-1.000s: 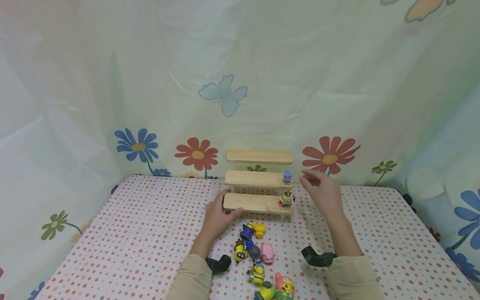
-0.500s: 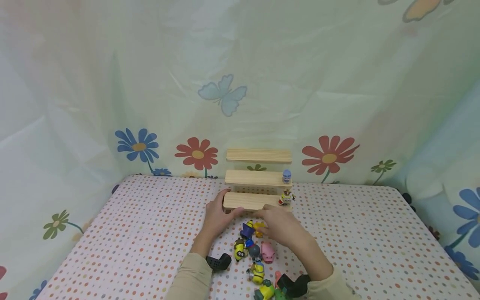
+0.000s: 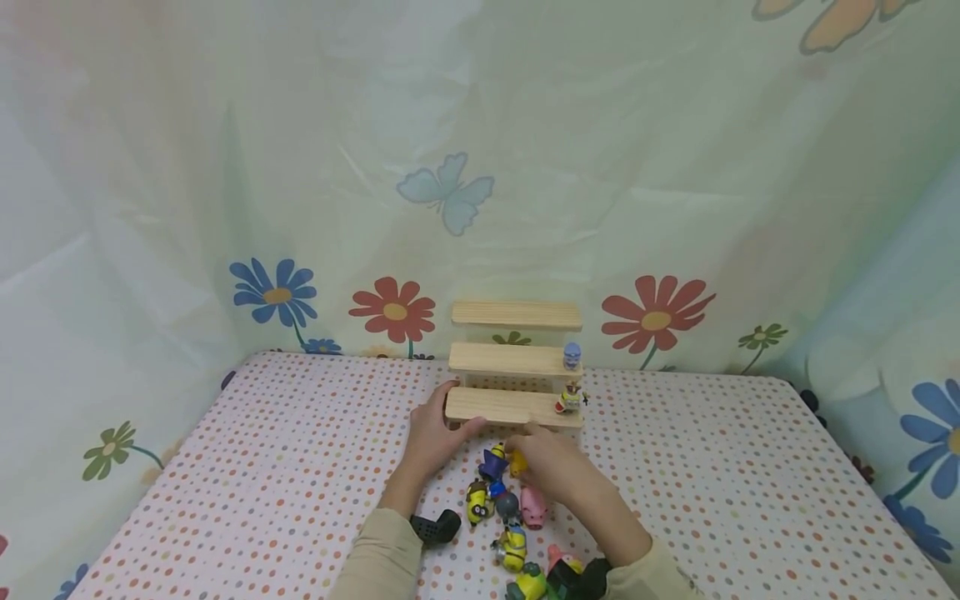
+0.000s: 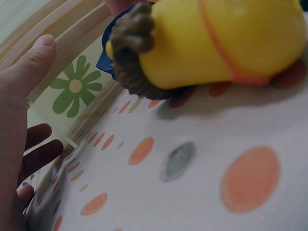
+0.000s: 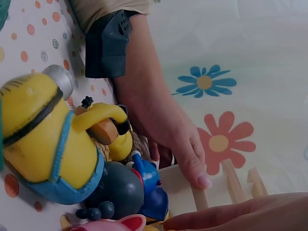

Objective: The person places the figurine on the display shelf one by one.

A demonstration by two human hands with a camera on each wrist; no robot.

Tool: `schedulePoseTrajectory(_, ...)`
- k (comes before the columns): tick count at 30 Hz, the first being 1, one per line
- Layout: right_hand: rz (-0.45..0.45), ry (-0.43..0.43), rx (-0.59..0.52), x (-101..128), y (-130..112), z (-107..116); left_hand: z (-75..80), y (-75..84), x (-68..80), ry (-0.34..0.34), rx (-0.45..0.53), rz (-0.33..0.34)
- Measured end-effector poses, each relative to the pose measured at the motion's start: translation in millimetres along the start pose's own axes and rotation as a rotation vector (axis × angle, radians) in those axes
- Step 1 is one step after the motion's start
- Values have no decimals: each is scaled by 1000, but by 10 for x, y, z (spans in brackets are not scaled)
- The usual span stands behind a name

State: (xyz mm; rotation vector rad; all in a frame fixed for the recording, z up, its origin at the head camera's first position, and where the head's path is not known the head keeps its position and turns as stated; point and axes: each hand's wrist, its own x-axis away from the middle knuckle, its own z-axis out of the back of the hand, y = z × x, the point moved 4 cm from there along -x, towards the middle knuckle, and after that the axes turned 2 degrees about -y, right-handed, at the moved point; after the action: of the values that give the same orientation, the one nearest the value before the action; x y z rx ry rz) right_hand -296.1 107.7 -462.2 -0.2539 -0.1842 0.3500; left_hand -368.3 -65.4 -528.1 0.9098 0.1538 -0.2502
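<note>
The left hand (image 3: 433, 440) grips the left end of the lowest board of a three-tier pale wooden shelf (image 3: 495, 406), its thumb along the near edge and its other fingers round the end. The right hand (image 3: 558, 467) is just to the right of a small bright-yellow plastic figure (image 3: 517, 465), its fingertips at the far side of it; whether they are clamped on it I cannot tell. That figure lies on the white dotted tablecloth (image 3: 300, 467), near the shelf's front, just right of a purple-and-yellow figure (image 3: 492, 463).

Nearer lie a yellow figure with brown hair (image 3: 477, 502) on the left, a dark grey round-headed figure (image 3: 507, 505) in the middle and a pink pig figure (image 3: 533, 507) on the right. Nearer again are a yellow figure in blue overalls (image 3: 513, 546) and a green-and-yellow figure (image 3: 527, 583).

On the shelf, a small lavender-blue figure (image 3: 572, 357) stands at the middle board's right end, and a yellow, white and red figure (image 3: 570, 398) at the lowest board's right end.
</note>
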Motion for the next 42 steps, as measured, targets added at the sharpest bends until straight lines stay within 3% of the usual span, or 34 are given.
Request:
schedulePoseTrajectory(10, 31, 0, -45, -32, 23, -33, -10, -13, 4, 0, 3, 15)
schedulePoseTrajectory(14, 80, 6, -143, -5, 21, 61, -17, -15, -5, 0, -7, 14)
schedulePoseTrajectory(20, 167, 165, -353, 51, 51, 300, -18, -10, -11, -3, -20, 15)
schedulePoseTrajectory(24, 116, 286, -401, 50, 108, 390, -9, 3, -9, -5, -13, 6)
schedulePoseTrajectory(29, 64, 456, -364, 81, 149, 511, -2, 2, -3, -3, -4, 7)
schedulePoseTrajectory(36, 168, 740, -129, 170, 298, 720, -5, -2, -14, -4, -4, -1)
schedulePoseTrajectory(39, 172, 788, -74, 174, 403, 755, -4, 0, -16, -8, 0, 4)
schedulePoseTrajectory(42, 158, 783, -73, 159, 480, 755, -3, 6, -8, -12, 9, 6)
